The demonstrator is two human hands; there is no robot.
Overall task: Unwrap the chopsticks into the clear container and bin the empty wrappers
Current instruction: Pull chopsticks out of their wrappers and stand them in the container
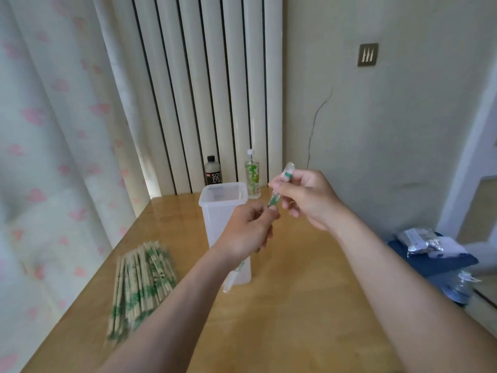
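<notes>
Wooden table (pixel 295 319) carries the clear container (pixel 215 219). A black bottle (pixel 213 172) reading "SODA" and a green-labelled bottle (pixel 252 179) stand at its twelve o'clock. Wrapped chopsticks (pixel 139 278) lie heaped at its eight o'clock. The left hand (pixel 247 232), covering part of the container's front wall, pinches the lower part of one wrapped pair (pixel 274 200). The right hand (pixel 306 197) pinches its upper end.

The surface (pixel 295 305) is honey-brown wood; the pile of chopsticks (pixel 139 286) near left is pale tan with green print, the held wrapper (pixel 286 172) clear with green marks. Far off, one bottle (pixel 213 172) is black with white lettering, and the left curtain (pixel 53 130) is white with pink hearts
</notes>
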